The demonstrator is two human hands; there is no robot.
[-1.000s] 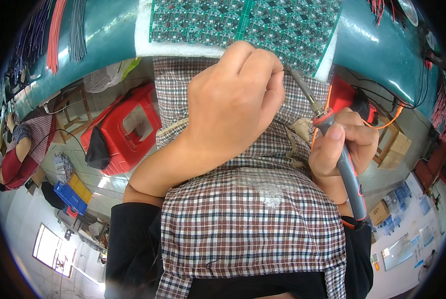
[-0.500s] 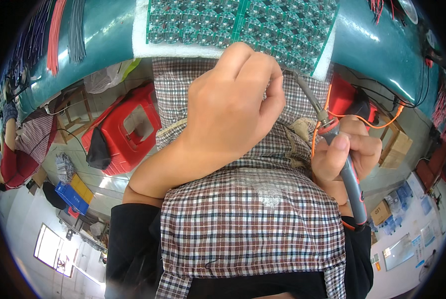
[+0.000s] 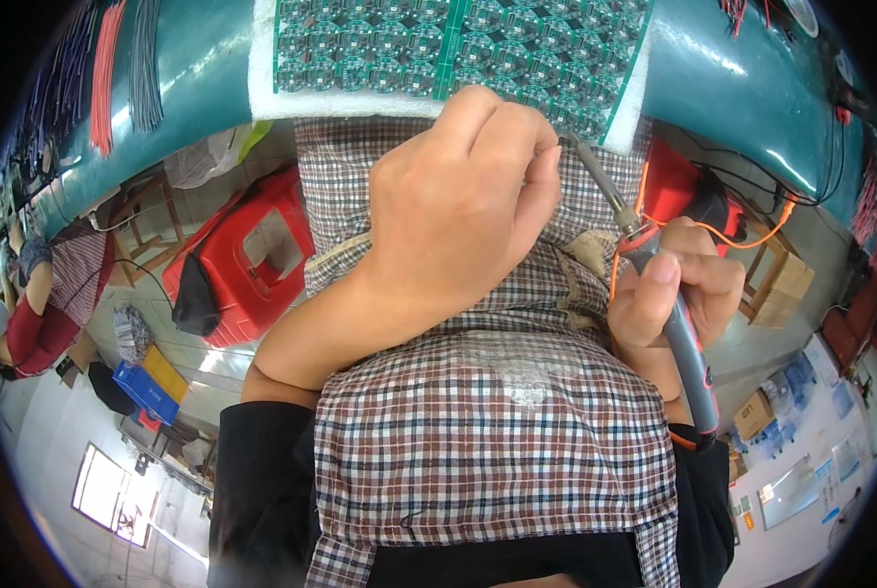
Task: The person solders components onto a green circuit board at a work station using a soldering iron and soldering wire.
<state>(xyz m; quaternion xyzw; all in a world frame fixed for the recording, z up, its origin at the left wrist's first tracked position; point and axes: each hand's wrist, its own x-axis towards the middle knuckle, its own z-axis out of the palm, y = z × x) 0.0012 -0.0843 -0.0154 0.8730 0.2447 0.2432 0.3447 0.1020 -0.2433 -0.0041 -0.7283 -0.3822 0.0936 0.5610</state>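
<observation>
In my right hand (image 3: 674, 284) is a soldering iron (image 3: 688, 363) with a grey and red handle, gripped between thumb and fingers. Its metal tip (image 3: 595, 176) slants up and left toward the front edge of a panel of green circuit boards (image 3: 546, 64). My left hand (image 3: 463, 191) is closed, its back toward me, at the panel's front edge. The fingertips are hidden behind the hand, so whatever they pinch cannot be seen. Under the panel lies a white foam sheet (image 3: 265, 73) on a teal-covered table (image 3: 203, 59).
Bundles of red wires (image 3: 108, 78) and grey wires (image 3: 146, 69) hang over the table at left. An orange cord (image 3: 752, 245) runs by the iron. Red stools (image 3: 252, 260) stand below the table. Another person's arm (image 3: 36, 304) shows at far left.
The panel and foam appear slightly further left and lower in the picture. The soldering iron and my right hand have shifted slightly left. My left hand has hardly moved.
</observation>
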